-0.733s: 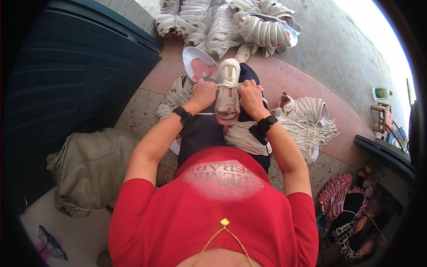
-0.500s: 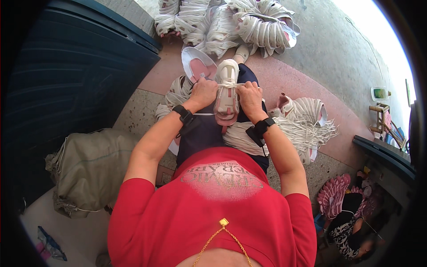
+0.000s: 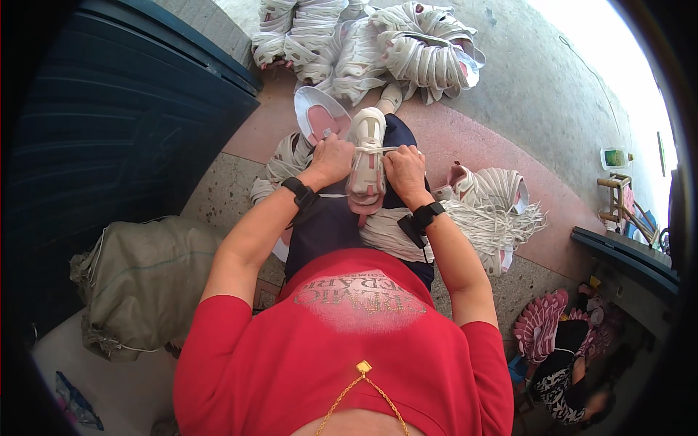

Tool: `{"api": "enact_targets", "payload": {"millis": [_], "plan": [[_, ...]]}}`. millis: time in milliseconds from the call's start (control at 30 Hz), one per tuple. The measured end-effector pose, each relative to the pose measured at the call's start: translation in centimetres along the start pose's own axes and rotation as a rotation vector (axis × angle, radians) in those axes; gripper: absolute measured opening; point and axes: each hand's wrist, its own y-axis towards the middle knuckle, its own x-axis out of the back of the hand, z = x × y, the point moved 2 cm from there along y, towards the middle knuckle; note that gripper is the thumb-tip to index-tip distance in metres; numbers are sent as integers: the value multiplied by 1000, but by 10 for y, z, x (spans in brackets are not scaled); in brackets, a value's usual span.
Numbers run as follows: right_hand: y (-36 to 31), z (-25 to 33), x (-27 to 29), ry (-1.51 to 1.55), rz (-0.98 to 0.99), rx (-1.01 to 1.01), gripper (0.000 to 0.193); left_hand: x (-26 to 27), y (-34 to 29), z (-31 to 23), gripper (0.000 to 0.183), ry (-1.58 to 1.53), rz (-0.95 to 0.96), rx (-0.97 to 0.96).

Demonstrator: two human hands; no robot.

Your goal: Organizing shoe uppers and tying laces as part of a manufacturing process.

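The sneaker (image 3: 366, 167) at twelve o'clock shows matt, textile-looking panels and a soft woven lace (image 3: 376, 150). At eight, dull, creased sackcloth covers the bundle (image 3: 149, 280); at ten, a smooth, metal-looking door (image 3: 116, 131); at six, a glossy metallic pendant (image 3: 363, 368); at three, a wooden stool (image 3: 620, 196).

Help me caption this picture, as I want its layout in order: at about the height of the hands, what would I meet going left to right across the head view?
Dark blue panel → left hand → white-and-pink shoe → right hand → stack of pale shoe uppers → wooden stool.
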Motion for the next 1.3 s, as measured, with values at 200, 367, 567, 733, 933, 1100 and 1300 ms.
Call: {"api": "enact_targets", "payload": {"millis": [200,367,567,733,933,1100,1300], "plan": [[0,3,3,-29,46,25,23,4,-6,-10,19,4,-145,63],[-5,16,16,-25,175,46,35,6,-22,-22,25,84,-201,115],[0,3,11,104,221,28,22,1,-22,-14,19,-56,-25,197],[-13,-3,-4,329,-25,-8,12,26,12,-22,17,-273,-97,117],[-21,0,-1,298,-82,-30,10,-4,79,-40,35,-349,277,-43],[-9,15,0,93,55,192,14,1,82,-32,43,-370,319,1],[-2,29,18,-160,172,304,17,24,71,-15,48,-1178,418,389]]}}
